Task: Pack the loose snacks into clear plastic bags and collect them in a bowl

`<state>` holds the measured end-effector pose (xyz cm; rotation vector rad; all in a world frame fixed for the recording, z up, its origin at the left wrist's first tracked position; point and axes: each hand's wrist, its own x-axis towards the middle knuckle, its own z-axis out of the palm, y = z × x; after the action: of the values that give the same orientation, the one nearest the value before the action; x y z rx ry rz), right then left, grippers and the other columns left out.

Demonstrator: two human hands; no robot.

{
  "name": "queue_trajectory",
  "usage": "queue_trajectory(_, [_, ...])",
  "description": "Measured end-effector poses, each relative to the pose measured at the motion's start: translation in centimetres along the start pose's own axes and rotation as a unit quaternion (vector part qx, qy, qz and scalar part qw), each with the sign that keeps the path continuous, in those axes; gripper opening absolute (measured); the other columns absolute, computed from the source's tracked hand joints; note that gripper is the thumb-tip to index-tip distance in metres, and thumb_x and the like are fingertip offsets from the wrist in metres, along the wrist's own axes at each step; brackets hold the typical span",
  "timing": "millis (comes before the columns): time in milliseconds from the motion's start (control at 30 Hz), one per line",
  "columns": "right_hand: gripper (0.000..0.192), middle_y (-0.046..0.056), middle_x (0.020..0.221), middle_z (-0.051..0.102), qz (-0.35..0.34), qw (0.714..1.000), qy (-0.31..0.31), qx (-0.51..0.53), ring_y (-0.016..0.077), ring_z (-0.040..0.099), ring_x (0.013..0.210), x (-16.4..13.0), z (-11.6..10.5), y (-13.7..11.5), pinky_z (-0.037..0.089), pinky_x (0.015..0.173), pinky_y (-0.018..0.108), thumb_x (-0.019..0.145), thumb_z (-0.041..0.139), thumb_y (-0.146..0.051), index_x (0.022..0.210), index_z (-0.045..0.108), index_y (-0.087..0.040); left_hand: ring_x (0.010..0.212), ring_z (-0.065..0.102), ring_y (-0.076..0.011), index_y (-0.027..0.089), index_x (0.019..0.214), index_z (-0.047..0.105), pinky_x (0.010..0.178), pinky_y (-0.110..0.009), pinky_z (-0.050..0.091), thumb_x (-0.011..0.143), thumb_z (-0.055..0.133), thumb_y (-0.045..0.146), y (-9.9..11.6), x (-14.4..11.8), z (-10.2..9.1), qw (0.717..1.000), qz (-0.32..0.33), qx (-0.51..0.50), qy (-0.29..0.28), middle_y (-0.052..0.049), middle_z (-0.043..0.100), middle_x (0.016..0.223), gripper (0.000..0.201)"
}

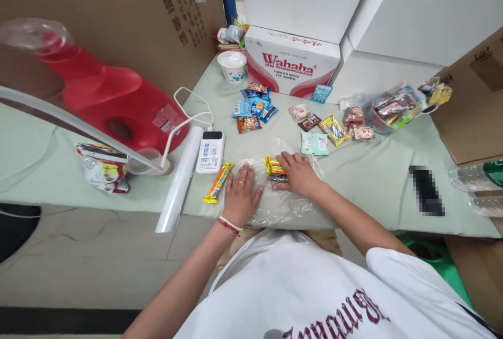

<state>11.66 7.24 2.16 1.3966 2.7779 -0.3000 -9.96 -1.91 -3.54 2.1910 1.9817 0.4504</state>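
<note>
A clear plastic bag (271, 210) lies flat and wrinkled at the table's front edge. My left hand (240, 197) rests palm down at the bag's left side, fingers stretched out. Just left of it lies a yellow wrapped snack bar (218, 183). On the bag, my right hand (301, 175) is closed over a small group of wrapped snack bars (275, 167), yellow ones and a dark one below. Its thumb sits on the near side and its fingers on the far side, hiding their right ends. Whether the bars are inside the bag or on top, I cannot tell.
Small snack packets (255, 106) lie behind the bag, with more to the right. A power bank (210, 153), a white lamp (178, 187) and a red jug (121, 98) stand left. A Wahaba carton (291, 61) is behind; a snack-filled tub (383, 119) stands right.
</note>
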Motion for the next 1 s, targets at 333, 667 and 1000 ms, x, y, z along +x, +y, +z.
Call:
queue_trajectory(333, [0.072, 0.016, 0.144, 0.057, -0.133, 0.989, -0.006, 0.061, 0.0326, 0.042, 0.138, 0.3, 0.0, 1.7, 0.029, 0.118, 0.049, 0.087, 0.077, -0.042, 0.151, 0.051, -0.019, 0.153, 0.041, -0.0318, 0.012, 0.156, 0.047, 0.127, -0.054, 0.026, 0.102, 0.042, 0.045, 0.0, 0.1, -0.7, 1.0, 0.01, 0.026, -0.013, -0.017, 0.042, 0.165, 0.064])
queue_trajectory(667, [0.06, 0.019, 0.126, 0.062, -0.069, 0.996, -0.045, -0.016, 0.0347, 0.052, 0.114, -0.3, -0.9, 3.6, 0.04, 0.1, 0.045, 0.09, 0.068, -0.04, 0.142, 0.056, -0.012, 0.155, 0.038, -0.0312, 0.012, 0.159, 0.043, 0.127, -0.057, 0.022, 0.105, 0.036, 0.046, 0.6, -0.5, -0.8, 0.999, -0.006, 0.038, -0.004, -0.016, 0.039, 0.166, 0.064])
queue_trajectory(1000, [0.047, 0.019, 0.136, 0.061, -0.106, 0.994, 0.023, -0.001, 0.0334, 0.054, 0.117, 0.3, -4.6, 3.1, 0.037, 0.097, 0.042, 0.096, 0.062, -0.035, 0.137, 0.059, -0.014, 0.156, 0.036, -0.0313, 0.012, 0.16, 0.04, 0.128, -0.058, 0.02, 0.105, 0.036, 0.046, 0.5, -0.5, -0.7, 0.999, -0.002, 0.033, -0.003, -0.017, 0.037, 0.167, 0.065])
